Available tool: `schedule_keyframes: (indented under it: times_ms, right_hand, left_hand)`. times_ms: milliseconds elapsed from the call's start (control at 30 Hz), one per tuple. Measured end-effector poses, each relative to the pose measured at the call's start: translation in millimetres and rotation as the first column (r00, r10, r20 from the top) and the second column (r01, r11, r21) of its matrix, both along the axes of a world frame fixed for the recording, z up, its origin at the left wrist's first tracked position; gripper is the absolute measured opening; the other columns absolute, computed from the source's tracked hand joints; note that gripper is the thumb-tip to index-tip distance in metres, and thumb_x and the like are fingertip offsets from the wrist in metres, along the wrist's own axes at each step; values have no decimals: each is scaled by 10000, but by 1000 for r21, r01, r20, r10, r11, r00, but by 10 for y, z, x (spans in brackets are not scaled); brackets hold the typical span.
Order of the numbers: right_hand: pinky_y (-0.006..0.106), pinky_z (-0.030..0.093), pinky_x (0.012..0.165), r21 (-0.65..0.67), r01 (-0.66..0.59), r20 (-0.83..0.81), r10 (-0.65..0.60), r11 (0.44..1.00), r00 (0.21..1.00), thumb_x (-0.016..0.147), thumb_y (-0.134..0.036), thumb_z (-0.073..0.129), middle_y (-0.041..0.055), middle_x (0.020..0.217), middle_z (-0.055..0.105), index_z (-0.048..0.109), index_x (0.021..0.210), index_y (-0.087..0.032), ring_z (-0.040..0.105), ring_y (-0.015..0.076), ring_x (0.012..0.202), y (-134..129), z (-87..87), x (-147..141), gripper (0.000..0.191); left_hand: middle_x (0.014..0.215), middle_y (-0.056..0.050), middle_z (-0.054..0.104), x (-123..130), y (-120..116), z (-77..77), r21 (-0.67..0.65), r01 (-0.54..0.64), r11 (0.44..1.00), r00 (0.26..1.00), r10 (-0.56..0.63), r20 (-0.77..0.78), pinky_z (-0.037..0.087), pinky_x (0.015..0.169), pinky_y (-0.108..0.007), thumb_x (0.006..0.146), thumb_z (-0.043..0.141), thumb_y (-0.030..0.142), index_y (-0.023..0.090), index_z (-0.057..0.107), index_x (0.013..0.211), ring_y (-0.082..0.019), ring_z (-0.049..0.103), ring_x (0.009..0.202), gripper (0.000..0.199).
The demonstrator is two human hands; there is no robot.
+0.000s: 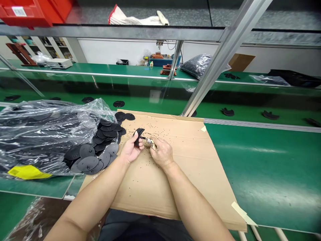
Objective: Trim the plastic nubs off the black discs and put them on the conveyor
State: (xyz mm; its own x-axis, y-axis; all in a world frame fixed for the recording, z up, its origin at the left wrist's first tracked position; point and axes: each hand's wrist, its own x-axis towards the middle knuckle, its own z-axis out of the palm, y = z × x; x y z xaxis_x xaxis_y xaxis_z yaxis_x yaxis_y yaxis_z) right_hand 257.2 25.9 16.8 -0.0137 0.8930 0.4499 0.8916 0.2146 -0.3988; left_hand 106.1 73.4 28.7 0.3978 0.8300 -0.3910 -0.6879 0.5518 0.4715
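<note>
Above the cardboard sheet point(190, 174), my left hand point(131, 149) grips a black plastic disc point(138, 135), tilted up with its edge toward me. My right hand point(162, 152) is closed around small cutting pliers point(151, 143) with a pale yellowish handle. Their metal jaws reach the right side of the disc; whether they bite on it is too small to tell. Many tiny black bits are scattered over the cardboard around both hands. Left of my left hand lies a heap of similar black discs point(87, 162), spilling from a clear plastic bag point(47, 130).
A conveyor belt point(155, 97) runs behind the cardboard, carrying black discs point(118, 103) and curved black parts point(270, 115). A slanted metal post point(215, 70) rises at the right. Overhead, a shelf holds a red bin point(32, 13) and a glove point(135, 19). Tape point(243, 213) marks the cardboard's right corner.
</note>
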Motion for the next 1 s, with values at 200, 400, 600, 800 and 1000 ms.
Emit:
schedule_keyframes:
  times_ms: [200, 400, 600, 800, 1000]
  right_hand:
    - [261, 460, 759, -106, -4, 2, 4, 994, 1000, 740, -175, 529, 26, 921, 688, 644, 1103, -255, 614, 190, 844, 4, 25, -6, 390]
    - [266, 467, 712, -124, -20, -36, 16, 992, 999, 730, -163, 524, 20, 918, 688, 651, 1063, -255, 618, 190, 818, 20, 25, -9, 368]
    - [277, 474, 743, -89, -8, -179, -8, 996, 984, 743, -174, 515, 32, 870, 686, 671, 973, -226, 613, 195, 829, 30, -16, -17, 282]
    - [301, 480, 786, -108, 73, -318, -104, 991, 942, 734, -197, 535, 32, 933, 687, 672, 967, -230, 610, 198, 853, 21, 20, 2, 272]
    - [309, 483, 802, -83, 66, -358, -91, 994, 929, 723, -198, 541, 29, 949, 692, 674, 964, -226, 612, 201, 866, 24, 18, 0, 277]
  left_hand:
    - [577, 6, 517, -1, 11, -11, -10, -17, 1000, 1000, 17, 13, 369, 434, -190, 876, 567, 236, 149, 517, 824, -79, 458, 450, 112]
    - [582, 4, 521, 4, 15, -13, 3, -29, 1000, 1000, 29, -2, 370, 442, -192, 867, 579, 240, 155, 510, 808, -80, 459, 454, 125]
    - [625, -19, 557, 5, 43, -24, 47, -39, 998, 999, 40, -27, 405, 482, -214, 829, 612, 211, 148, 522, 795, -95, 492, 499, 116]
    - [671, 38, 551, 9, 62, -49, 154, -123, 980, 991, 130, -34, 403, 486, -187, 711, 739, 137, 180, 537, 852, -67, 505, 523, 250]
    - [838, -68, 660, 22, 25, -13, 188, -58, 981, 995, 73, -75, 535, 654, -325, 765, 681, 155, 153, 567, 948, -187, 648, 754, 214]
